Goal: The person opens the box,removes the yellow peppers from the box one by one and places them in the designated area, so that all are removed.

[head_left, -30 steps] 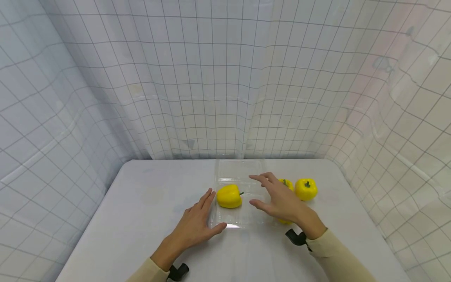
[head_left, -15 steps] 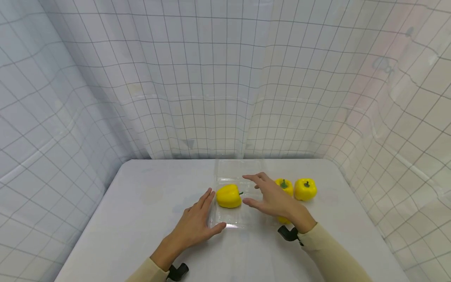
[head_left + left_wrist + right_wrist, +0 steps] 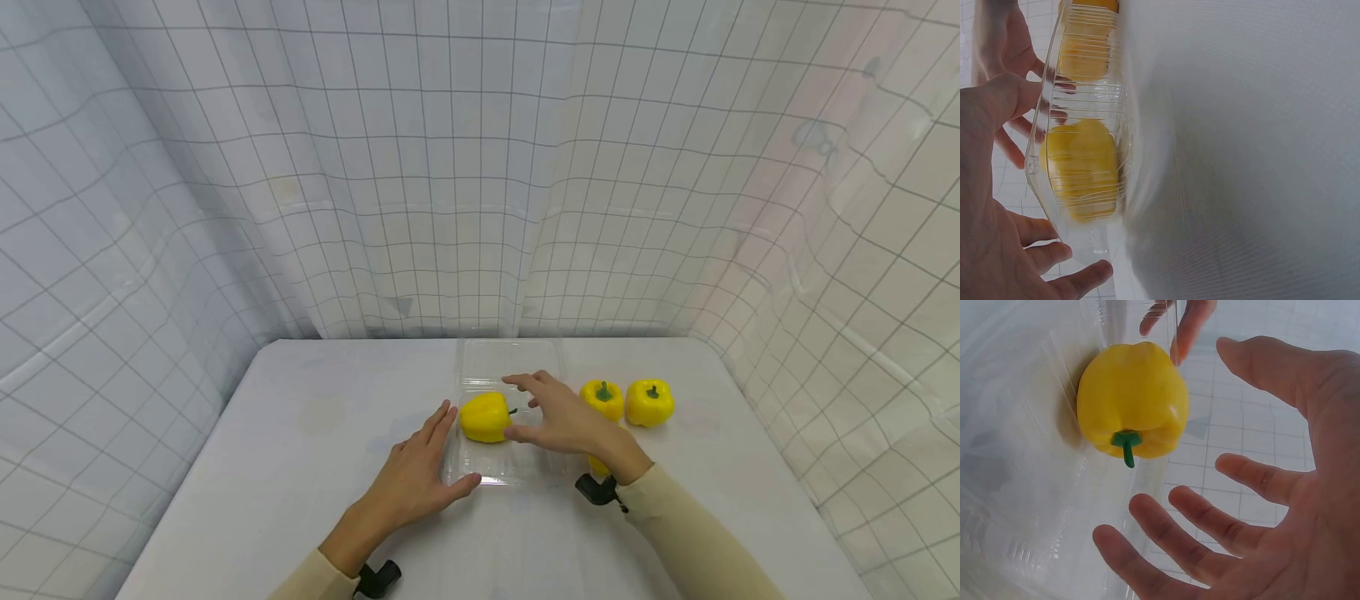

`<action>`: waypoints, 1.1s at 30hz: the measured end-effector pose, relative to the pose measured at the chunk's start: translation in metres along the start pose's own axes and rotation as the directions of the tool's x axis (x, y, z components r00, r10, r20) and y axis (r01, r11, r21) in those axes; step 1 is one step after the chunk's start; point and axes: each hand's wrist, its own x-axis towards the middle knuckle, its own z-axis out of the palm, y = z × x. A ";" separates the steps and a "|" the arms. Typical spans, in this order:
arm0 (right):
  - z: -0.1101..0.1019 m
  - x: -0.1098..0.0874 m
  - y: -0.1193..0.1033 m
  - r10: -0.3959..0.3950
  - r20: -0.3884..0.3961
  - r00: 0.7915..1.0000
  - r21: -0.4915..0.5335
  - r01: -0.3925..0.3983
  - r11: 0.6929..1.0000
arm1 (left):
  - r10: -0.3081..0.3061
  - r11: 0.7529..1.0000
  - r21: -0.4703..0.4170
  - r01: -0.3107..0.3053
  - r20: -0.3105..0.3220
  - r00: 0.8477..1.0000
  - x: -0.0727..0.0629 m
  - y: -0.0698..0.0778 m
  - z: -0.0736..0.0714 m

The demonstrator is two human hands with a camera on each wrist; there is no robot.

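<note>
A yellow bell pepper (image 3: 483, 418) with a green stem lies on its side in a clear plastic clamshell container (image 3: 491, 468). My left hand (image 3: 412, 482) rests along the container's left side, its fingers straight and thumb spread toward the front edge. In the left wrist view its fingertips are at the rim (image 3: 1032, 164). Over the container's right half hovers my right hand (image 3: 564, 419), thumb and fingers spread, just right of the pepper. The right wrist view shows the pepper (image 3: 1138, 394) in front of the parted fingers, with nothing held.
Right of the container stand two more yellow bell peppers, one nearer (image 3: 602, 402) and one farther right (image 3: 650, 403). Another yellow pepper (image 3: 597, 467) is mostly hidden behind my right wrist. The container's raised lid (image 3: 510, 360) lies toward the back. Grid-patterned curtains (image 3: 450, 208) surround the white table (image 3: 315, 433).
My right hand has moved left over the container, closer to the pepper in it, uncovering more of the peppers on the right. My left hand has stayed in place.
</note>
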 end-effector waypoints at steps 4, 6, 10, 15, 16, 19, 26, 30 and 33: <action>0.003 0.005 0.001 -0.009 0.031 0.999 0.012 0.009 1.000 | 0.000 1.000 -0.003 0.000 -0.003 1.000 0.001 0.000 0.000; 0.005 0.007 0.002 -0.004 0.046 0.999 0.014 0.004 1.000 | 0.001 1.000 -0.001 -0.001 -0.007 1.000 0.001 0.000 0.000; 0.007 0.013 0.002 0.013 0.069 0.998 0.012 -0.014 1.000 | -0.001 1.000 -0.002 0.001 -0.011 1.000 0.002 0.000 0.001; 0.009 0.020 0.000 0.013 0.090 0.996 0.006 -0.014 1.000 | 0.006 1.000 -0.004 -0.006 -0.020 1.000 0.002 0.000 0.001; 0.009 0.021 -0.001 0.009 0.092 0.996 0.005 -0.010 1.000 | 0.007 1.000 -0.004 -0.007 -0.019 1.000 0.002 0.000 0.001; 0.011 0.024 -0.001 -0.003 0.101 0.995 0.003 0.003 1.000 | 0.010 1.000 -0.002 -0.010 -0.019 1.000 0.002 0.000 0.001; 0.016 0.030 -0.001 -0.001 0.111 0.994 -0.011 0.002 1.000 | 0.023 1.000 0.010 -0.023 -0.026 0.999 0.003 -0.001 0.002; 0.018 0.032 -0.001 -0.002 0.112 0.994 -0.017 0.004 1.000 | 0.031 0.999 0.012 -0.030 -0.031 0.999 0.003 -0.001 0.002; 0.018 0.032 -0.002 0.003 0.109 0.994 -0.016 -0.001 1.000 | 0.032 0.999 0.013 -0.032 -0.032 0.999 0.003 -0.001 0.001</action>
